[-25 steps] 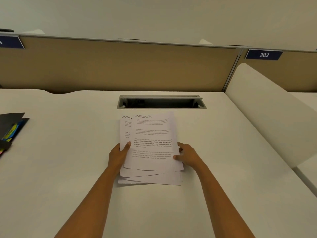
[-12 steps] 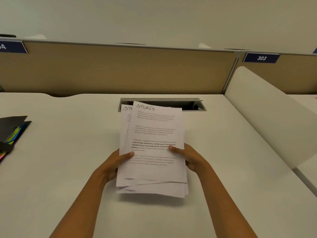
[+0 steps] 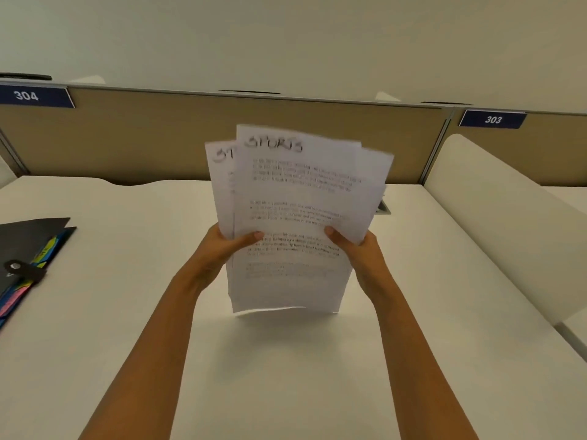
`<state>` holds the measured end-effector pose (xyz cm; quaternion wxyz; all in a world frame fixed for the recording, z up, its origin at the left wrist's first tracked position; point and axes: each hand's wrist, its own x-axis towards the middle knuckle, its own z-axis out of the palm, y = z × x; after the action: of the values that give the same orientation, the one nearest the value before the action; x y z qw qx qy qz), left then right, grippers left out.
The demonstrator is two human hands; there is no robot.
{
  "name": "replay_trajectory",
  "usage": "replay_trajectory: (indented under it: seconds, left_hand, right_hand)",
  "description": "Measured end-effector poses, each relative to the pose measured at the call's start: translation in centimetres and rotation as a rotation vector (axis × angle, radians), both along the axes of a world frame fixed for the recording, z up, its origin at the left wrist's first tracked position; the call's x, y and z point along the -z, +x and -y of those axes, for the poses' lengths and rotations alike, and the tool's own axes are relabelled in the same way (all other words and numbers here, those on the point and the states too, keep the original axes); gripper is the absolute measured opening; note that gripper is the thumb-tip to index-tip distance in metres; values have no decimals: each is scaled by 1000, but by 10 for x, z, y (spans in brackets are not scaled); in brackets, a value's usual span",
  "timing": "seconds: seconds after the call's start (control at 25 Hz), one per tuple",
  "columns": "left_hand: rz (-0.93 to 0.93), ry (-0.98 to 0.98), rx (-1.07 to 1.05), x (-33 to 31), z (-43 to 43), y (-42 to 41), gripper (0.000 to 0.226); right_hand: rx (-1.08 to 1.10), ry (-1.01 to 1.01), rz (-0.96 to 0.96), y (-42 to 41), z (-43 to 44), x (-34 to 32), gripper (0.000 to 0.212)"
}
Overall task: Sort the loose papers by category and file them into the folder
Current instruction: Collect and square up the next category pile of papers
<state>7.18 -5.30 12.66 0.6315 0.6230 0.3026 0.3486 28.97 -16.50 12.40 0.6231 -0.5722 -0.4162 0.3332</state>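
A stack of white printed papers [image 3: 295, 198] stands nearly upright above the white desk [image 3: 286, 360]. The front sheet is headed "SPORTS" in handwriting, and the sheets fan out at the top. My left hand [image 3: 219, 249] grips the stack's left edge with its thumb across the front. My right hand [image 3: 359, 249] grips the right edge the same way. The stack's bottom edge hangs just above the desk. A black folder [image 3: 28, 249] with coloured tabs and a snap strap lies at the desk's left edge, far from both hands.
A tan partition [image 3: 127, 138] with number plates 304 [image 3: 27, 96] and 303 [image 3: 493, 119] runs along the back. A white side divider [image 3: 508, 233] slopes along the right. A cable slot [image 3: 382, 207] in the desk shows just past the papers.
Both hands have lifted the stack off the desk and tipped it from flat to nearly upright. The sheets have fanned out at the top.
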Motion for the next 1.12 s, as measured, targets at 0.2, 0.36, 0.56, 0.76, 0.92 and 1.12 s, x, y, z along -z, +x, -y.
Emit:
replay_trajectory:
  seconds: [0.2, 0.36, 0.56, 0.76, 0.92, 1.12]
  left_hand:
    - [-44, 47, -84, -7, 7, 4, 43]
    - [14, 86, -90, -18, 4, 1, 33]
    - [-63, 48, -15, -7, 4, 1, 36]
    - [45, 36, -174, -10, 6, 4, 20]
    - [494, -113, -357, -11, -1, -7, 23]
    - [742, -371, -317, 2, 11, 21, 45]
  right_hand:
    - [-11, -29, 1, -6, 3, 0, 16]
    - [-24, 35, 7, -1, 5, -12, 22]
    - [-114, -62, 38, 1, 2, -3, 22]
    - [-101, -62, 76, 5, 3, -2, 14]
    - [-21, -110, 92, 19, 9, 8, 19]
    - [-78, 24, -292, -16, -5, 17, 27]
